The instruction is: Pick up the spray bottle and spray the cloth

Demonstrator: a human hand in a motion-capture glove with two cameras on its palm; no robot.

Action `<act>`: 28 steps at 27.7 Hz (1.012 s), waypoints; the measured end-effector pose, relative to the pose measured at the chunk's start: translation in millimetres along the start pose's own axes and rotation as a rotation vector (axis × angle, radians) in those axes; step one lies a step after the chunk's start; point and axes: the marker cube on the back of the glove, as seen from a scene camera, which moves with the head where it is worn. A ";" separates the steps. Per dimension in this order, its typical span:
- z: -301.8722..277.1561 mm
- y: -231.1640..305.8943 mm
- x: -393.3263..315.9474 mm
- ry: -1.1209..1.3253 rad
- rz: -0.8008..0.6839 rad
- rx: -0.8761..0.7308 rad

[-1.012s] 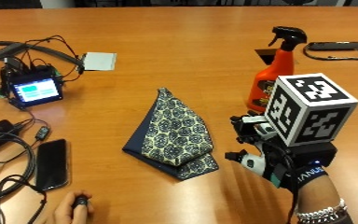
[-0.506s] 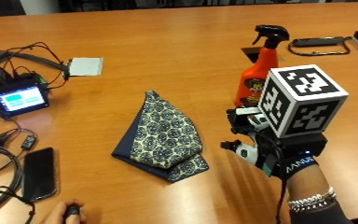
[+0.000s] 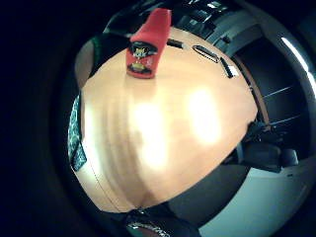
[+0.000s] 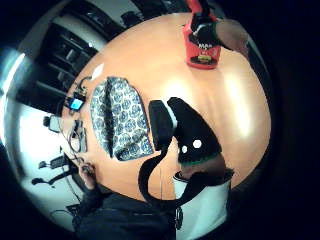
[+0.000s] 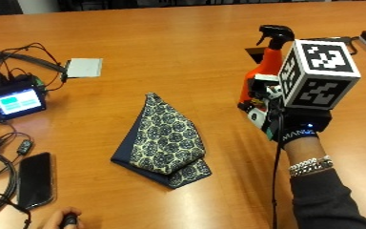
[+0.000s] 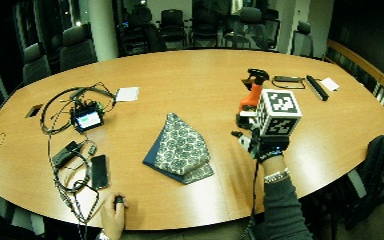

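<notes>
Wooden and orange-brown, the large oval counter [image 6: 198, 75] fills the room, and dark office chairs [image 6: 172, 22] are seen around its far end. The spray bottle [image 5: 269, 67], orange with a black trigger head, is stood upright on the counter, on the right side. The gloved right hand [image 5: 278, 119] is raised just in front of the bottle, on the near side of it; whether it touches the bottle cannot be told. How its fingers are placed, wide or narrow, cannot be told either.

The cloth [image 5: 167, 140], patterned in navy and cream, is laid folded on the counter to the left of the hand, well apart from the bottle. In the thumb side palm view the cloth [image 4: 120, 117] is seen flat on the wood and the bottle [image 4: 202, 42] beyond it.

A small lit screen [image 5: 16, 101] with cables [image 5: 18, 52] is placed at the left edge, a black phone [image 5: 35, 179] nearer, and a white card [image 5: 83, 67] further back. The bare hand [image 6: 114, 212] is rested at the near edge.
</notes>
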 end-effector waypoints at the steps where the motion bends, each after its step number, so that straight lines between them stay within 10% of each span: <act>1: 0.8 -5.1 1.8 -0.014 0.016 0.004; 28: 32.1 -68.7 48.7 -0.226 0.414 0.205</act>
